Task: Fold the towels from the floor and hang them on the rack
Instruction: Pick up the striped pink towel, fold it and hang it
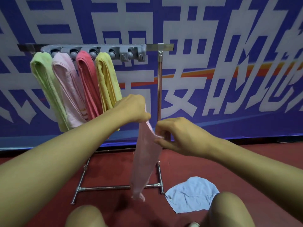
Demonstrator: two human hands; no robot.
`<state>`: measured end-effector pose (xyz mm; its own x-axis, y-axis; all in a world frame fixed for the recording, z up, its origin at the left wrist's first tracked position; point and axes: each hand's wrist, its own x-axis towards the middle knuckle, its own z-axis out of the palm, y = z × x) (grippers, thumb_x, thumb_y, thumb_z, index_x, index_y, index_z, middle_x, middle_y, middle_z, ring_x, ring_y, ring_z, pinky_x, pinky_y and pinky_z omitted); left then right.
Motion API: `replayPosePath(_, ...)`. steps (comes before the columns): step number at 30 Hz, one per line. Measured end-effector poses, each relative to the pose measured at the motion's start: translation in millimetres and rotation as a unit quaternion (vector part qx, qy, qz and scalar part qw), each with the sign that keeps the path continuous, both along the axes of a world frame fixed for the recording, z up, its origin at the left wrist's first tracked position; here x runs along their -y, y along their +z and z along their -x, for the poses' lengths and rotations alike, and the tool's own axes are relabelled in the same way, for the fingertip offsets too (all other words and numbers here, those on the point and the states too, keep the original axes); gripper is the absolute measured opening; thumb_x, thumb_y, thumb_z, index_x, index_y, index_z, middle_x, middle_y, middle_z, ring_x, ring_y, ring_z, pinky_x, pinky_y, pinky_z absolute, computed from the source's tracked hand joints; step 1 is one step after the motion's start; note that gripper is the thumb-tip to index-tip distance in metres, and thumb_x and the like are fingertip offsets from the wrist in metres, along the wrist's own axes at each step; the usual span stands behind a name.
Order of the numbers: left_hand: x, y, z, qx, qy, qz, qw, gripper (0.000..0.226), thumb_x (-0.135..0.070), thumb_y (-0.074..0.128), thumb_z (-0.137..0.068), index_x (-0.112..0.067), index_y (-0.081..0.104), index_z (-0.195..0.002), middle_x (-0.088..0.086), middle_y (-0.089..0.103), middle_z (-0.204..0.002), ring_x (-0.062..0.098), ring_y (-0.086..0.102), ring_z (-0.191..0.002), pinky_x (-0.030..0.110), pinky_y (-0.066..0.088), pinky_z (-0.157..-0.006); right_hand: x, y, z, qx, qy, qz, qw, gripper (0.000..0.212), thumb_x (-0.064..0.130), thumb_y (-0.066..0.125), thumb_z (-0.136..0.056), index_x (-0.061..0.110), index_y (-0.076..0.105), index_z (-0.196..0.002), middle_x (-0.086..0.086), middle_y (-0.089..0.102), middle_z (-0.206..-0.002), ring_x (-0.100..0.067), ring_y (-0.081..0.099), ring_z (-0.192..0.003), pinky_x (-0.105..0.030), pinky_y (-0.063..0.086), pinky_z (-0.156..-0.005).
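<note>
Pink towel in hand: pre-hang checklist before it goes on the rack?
1. Left hand grip on the thin pale pink towel: ok, top held.
2. Right hand grip: ok, pinches the edge.
3. Fold: not ok, hangs long and loose.
4. Free slot on the grey clip rack: ok, right end bare.
5. Light blue towel on the red floor: not ok, unfolded.

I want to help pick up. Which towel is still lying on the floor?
The light blue towel, crumpled on the red floor by the rack's foot. The others hang or are held.
</note>
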<state>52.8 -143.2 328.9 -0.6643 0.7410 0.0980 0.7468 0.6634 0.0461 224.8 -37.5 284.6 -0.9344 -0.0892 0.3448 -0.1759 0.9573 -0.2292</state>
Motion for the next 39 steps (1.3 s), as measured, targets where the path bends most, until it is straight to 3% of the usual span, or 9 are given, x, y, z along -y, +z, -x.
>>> replayPosePath(3,6,3,0,0.02,-0.011,0.021,1.0,0.017,-0.025,0.064,-0.093,-0.009,0.061,-0.097,0.006,0.061,-0.084,0.019,0.054,-0.066,0.03,0.039,-0.051,-8,-2,5,-0.005,-0.029,0.041,0.999,0.018,0.033,0.068,-0.094,0.023,0.057,-0.082,0.007,0.061,-0.072,-0.013,0.057,-0.065,-0.034,0.05,-0.059)
replayPosePath(9,15,0,10,0.053,-0.05,-0.008,0.997,0.037,-0.015,0.063,-0.092,-0.015,0.059,-0.129,0.001,0.06,-0.09,0.019,0.059,-0.076,0.028,0.044,-0.053,-11,-8,12,0.001,-0.021,0.06,0.998,0.017,0.032,0.066,-0.093,0.023,0.056,-0.082,0.007,0.059,-0.074,-0.015,0.056,-0.068,-0.031,0.047,-0.057)
replayPosePath(13,20,-2,11,0.045,-0.186,0.011,0.981,0.034,-0.009,0.056,-0.098,-0.018,0.057,-0.13,-0.002,0.056,-0.107,0.004,0.051,-0.07,0.017,0.039,-0.058,-32,-7,23,-0.002,-0.05,0.05,0.997,0.019,0.041,0.067,-0.095,0.025,0.058,-0.088,0.009,0.06,-0.085,-0.011,0.057,-0.074,-0.029,0.05,-0.064)
replayPosePath(17,23,-7,12,0.05,-0.296,0.053,0.952,0.038,-0.011,0.056,-0.099,-0.024,0.055,-0.135,-0.011,0.05,-0.108,0.008,0.049,-0.095,0.022,0.037,-0.087,-42,0,28,-0.012,-0.071,0.041,0.997,0.017,0.042,0.071,-0.093,0.026,0.063,-0.094,0.011,0.066,-0.085,-0.007,0.062,-0.077,-0.025,0.051,-0.065)
replayPosePath(24,23,-6,12,0.085,-0.341,0.073,0.934,0.023,-0.018,0.055,-0.104,-0.035,0.057,-0.119,-0.023,0.049,-0.097,0.005,0.053,-0.092,0.026,0.044,-0.085,-39,-1,29,-0.004,-0.077,0.091,0.993,0.049,0.039,0.071,-0.093,0.022,0.055,-0.135,0.014,0.065,-0.084,0.0,0.062,-0.079,-0.014,0.049,-0.07)
replayPosePath(28,25,-5,3,0.077,-0.337,0.023,0.938,0.025,-0.018,0.056,-0.102,-0.031,0.063,-0.123,-0.024,0.059,-0.097,-0.002,0.056,-0.085,0.024,0.047,-0.078,-38,3,27,0.026,-0.049,0.078,0.995,0.009,0.04,0.068,-0.095,0.032,0.064,-0.093,0.01,0.06,-0.071,-0.007,0.053,-0.065,-0.015,0.041,-0.058)
replayPosePath(30,25,-6,1,0.089,-0.329,-0.008,0.94,0.024,-0.02,0.057,-0.1,-0.033,0.059,-0.12,-0.025,0.063,-0.095,-0.004,0.056,-0.076,0.024,0.043,-0.069,-40,4,26,0.022,-0.055,0.081,0.995,0.014,0.041,0.069,-0.094,0.036,0.06,-0.084,0.009,0.057,-0.066,-0.007,0.05,-0.061,-0.016,0.04,-0.056)
replayPosePath(36,28,-2,4,0.127,-0.325,-0.005,0.937,0.024,-0.022,0.061,-0.098,-0.032,0.053,-0.118,-0.023,0.072,-0.108,0.01,0.062,-0.079,0.039,0.054,-0.075,-46,4,21,0.034,-0.063,0.095,0.993,0.012,0.046,0.071,-0.091,0.035,0.067,-0.093,0.013,0.066,-0.076,-0.005,0.062,-0.072,-0.015,0.047,-0.062)
replayPosePath(39,28,1,3,0.127,-0.335,0.01,0.934,0.028,-0.02,0.06,-0.098,-0.034,0.062,-0.123,-0.026,0.068,-0.111,0.009,0.063,-0.088,0.026,0.052,-0.075,-47,2,20,0.024,-0.068,0.087,0.994,0.018,0.047,0.074,-0.088,0.032,0.068,-0.097,0.012,0.068,-0.078,-0.006,0.063,-0.074,-0.019,0.05,-0.063)
